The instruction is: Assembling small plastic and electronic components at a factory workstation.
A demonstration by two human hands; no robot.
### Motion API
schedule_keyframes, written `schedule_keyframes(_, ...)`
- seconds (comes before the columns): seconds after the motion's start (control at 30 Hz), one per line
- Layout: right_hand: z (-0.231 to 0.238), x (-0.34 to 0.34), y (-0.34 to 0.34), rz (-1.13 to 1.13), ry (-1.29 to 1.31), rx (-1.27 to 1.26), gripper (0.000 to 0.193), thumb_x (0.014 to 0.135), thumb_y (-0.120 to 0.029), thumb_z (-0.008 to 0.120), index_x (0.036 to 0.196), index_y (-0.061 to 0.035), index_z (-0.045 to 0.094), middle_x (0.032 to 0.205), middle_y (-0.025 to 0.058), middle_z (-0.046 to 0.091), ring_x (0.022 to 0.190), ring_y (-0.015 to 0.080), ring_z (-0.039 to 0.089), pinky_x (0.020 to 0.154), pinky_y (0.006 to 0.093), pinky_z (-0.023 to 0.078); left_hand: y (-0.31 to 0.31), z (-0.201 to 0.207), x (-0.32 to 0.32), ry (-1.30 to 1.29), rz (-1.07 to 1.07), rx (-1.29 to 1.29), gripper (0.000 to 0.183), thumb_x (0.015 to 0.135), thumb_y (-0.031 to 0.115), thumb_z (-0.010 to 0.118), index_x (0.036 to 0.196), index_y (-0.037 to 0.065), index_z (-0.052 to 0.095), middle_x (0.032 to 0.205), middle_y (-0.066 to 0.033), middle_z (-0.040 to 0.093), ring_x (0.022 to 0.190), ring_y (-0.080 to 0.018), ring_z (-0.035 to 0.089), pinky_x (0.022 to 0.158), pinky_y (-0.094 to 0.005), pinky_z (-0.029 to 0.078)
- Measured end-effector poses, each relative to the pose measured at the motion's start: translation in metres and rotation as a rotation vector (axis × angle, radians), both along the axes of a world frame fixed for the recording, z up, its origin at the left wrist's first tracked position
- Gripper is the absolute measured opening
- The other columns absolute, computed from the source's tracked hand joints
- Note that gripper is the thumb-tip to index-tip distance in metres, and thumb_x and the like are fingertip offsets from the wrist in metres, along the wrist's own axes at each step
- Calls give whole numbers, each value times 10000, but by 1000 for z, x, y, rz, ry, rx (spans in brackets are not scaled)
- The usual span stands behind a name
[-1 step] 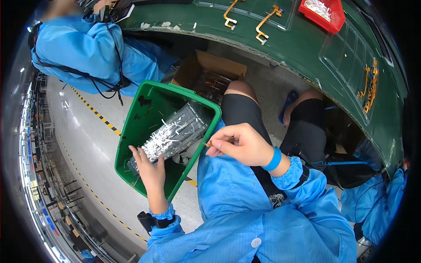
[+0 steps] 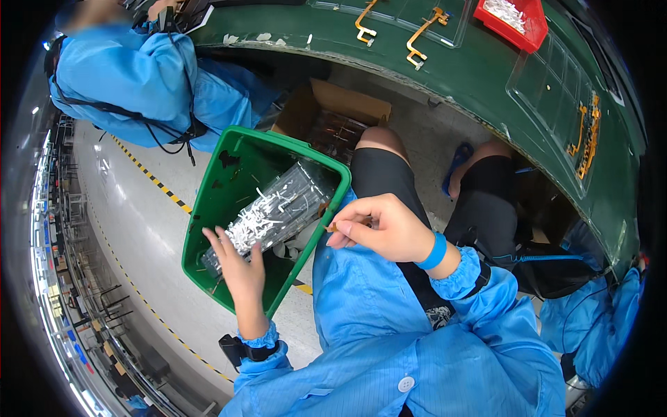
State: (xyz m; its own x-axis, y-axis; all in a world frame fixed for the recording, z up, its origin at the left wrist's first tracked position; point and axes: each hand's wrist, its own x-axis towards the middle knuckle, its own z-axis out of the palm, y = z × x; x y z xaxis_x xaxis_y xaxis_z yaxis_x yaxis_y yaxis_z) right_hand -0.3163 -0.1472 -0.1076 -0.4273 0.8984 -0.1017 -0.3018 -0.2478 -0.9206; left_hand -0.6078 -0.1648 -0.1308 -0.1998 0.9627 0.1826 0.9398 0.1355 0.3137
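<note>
My right hand (image 2: 385,226) is closed in a pinch above my lap, near the bin's right rim. Between thumb and fingers shows the tip of a small orange flex cable (image 2: 332,228); my fingers cover the rest. My left hand (image 2: 242,276) reaches into the green bin (image 2: 201,233) with its fingers spread, holding nothing. Its fingertips are beside the lower end of a clear plastic tray (image 2: 306,187) that lies slanted in the bin; whether they touch it I cannot tell. Many small white strips (image 2: 253,226) lie heaped on the tray.
On the green bench (image 2: 458,87) lie several orange flex cables (image 2: 419,43), clear trays (image 2: 545,90) and a red box (image 2: 529,35) of white pieces. A cardboard box (image 2: 354,101) stands under the bench. A co-worker in a blue smock (image 2: 128,83) sits at the left.
My left hand's fingers have shifted very slightly over the tray. My right hand, the bin and its contents look the same.
</note>
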Motion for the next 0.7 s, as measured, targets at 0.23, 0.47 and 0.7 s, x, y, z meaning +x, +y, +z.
schedule_keyframes(0.23,9,9,0,69,85,-99,198,985,-118,573,1044,59,640,925,140,719,884,195,708,788,304,571,-2,17,83,-1593,-365,-532,607,1029,365,463,1440,-71,364,1413,-205,487,1339,-287,439,1106,-428,335)
schedule_keyframes(0.47,6,31,5,47,32,-90,196,982,-123,581,1040,53,645,937,119,716,889,182,696,806,297,550,1,13,92,-1760,-171,-456,247,1024,250,514,995,10,567,740,-58,598,648,-167,606,716,-307,519)
schedule_keyframes(0.7,1,52,7,192,-18,1,199,974,-115,584,1057,54,651,965,108,702,954,173,677,867,298,530,6,28,102,-1551,-182,-530,177,1002,169,536,938,6,566,658,-17,542,555,-100,489,657,-267,487)
